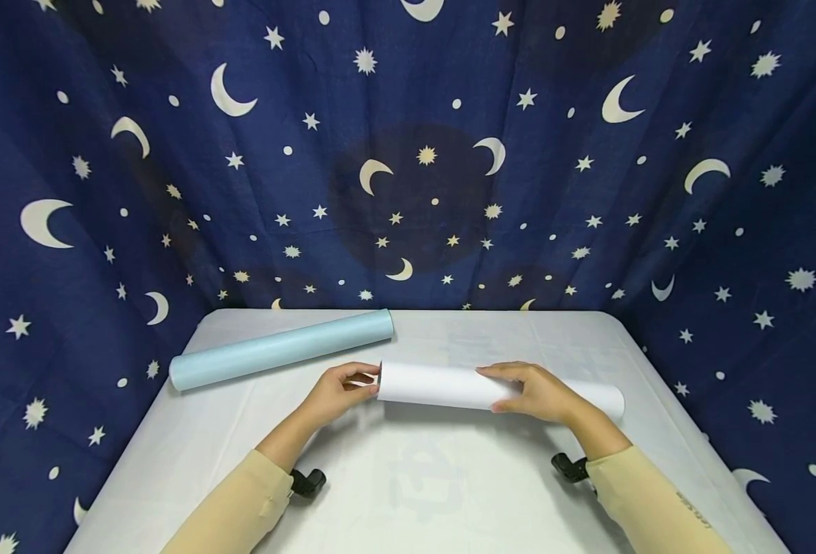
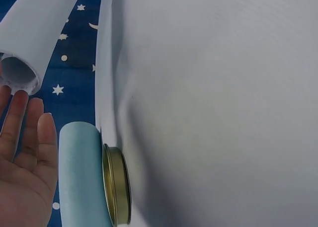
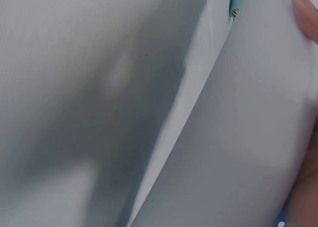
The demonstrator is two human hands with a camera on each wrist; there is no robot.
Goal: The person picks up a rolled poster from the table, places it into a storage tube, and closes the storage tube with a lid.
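right hand (image 1: 535, 391) bridges the white roll (image 1: 442, 386) from above at about mid-length, fingers on the far side, thumb on the near side, curved about it in a hold. position of roll: directly under this hand, in front of the person. long axis: side to side, right end slightly nearer the person. its hollow left end points toward the left hand (image 1: 341, 396), the nearer hand to that opening; left fingers are largely extended, tips at the rim, and no closed grip shows. in judgement, the governing relation is this opening against the left fingertips. whether the roll bears on the white table (image 1: 414, 477) cannot be told.

outward: blue tube (image 1: 283, 350) lies on the table, beyond and to the left, apart from the roll; its long axis slants from near left to far right. the left wrist view shows one gold-coloured end. behind the table hangs a navy curtain (image 1: 435, 181) with moons and stars.
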